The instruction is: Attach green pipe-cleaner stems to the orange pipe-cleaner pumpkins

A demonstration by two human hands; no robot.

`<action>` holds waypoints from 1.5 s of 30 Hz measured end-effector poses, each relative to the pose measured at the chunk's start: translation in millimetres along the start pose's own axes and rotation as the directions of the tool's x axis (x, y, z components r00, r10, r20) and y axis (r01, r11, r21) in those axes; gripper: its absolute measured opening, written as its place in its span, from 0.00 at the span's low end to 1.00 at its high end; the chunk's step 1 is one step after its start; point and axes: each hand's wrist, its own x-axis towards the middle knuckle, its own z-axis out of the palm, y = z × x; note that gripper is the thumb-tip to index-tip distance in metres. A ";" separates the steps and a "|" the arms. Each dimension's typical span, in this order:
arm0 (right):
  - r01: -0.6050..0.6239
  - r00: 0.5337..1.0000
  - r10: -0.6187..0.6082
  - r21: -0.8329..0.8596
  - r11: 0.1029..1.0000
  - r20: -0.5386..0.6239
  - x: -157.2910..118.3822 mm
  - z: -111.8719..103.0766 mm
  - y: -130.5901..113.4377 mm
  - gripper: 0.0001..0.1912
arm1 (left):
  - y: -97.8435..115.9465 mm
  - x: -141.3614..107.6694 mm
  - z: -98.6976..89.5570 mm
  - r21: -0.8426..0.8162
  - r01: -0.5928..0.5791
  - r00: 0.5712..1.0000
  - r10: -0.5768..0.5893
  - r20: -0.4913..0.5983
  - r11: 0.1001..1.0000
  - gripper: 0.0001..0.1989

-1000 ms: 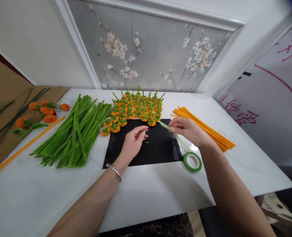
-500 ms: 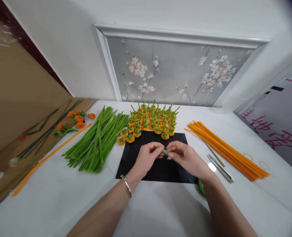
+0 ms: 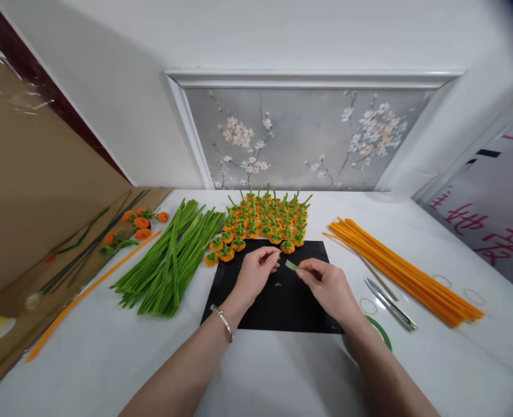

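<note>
My right hand pinches a short, flat piece of pale green tape, whose free end points left, over the black mat. Across a small gap, my left hand has thumb and fingertips pressed together; anything between them is too small to make out. A tiny green scrap lies on the mat between the hands. Just beyond the mat, several orange pipe-cleaner flower heads rest with their green stems upward. Partly hidden by my right forearm is a green tape roll.
Green pipe cleaners lie piled on the left, orange ones on the right. Tweezers and rubber bands lie near the orange bundle. Several finished orange flowers and a long orange strip are at far left.
My hands have come apart, and the tape piece now stays in my right hand alone. A tiny green scrap now shows on the mat. The view has tilted slightly upward.
</note>
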 end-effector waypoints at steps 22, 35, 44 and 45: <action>0.061 0.979 -0.056 0.021 0.998 -0.194 2.9 -4.2 4.3 0.09 | 10.7 -6.4 6.5 -0.282 0.254 0.967 -0.240 0.082 0.925 0.07; 0.305 0.927 -0.304 -0.029 0.952 -0.218 -9.1 7.2 -8.8 0.08 | 13.0 -28.1 -2.6 -0.533 0.351 0.931 -0.229 0.283 0.770 0.19; 0.387 0.900 -0.394 -0.072 0.919 -0.189 -10.5 9.9 -8.7 0.09 | 13.4 -25.7 -3.8 -0.588 0.436 0.899 -0.301 0.318 0.681 0.02; 0.396 0.896 -0.403 -0.072 0.915 -0.185 -10.5 10.2 -8.3 0.09 | 12.6 -25.4 -3.6 -0.579 0.453 0.891 -0.331 0.310 0.678 0.01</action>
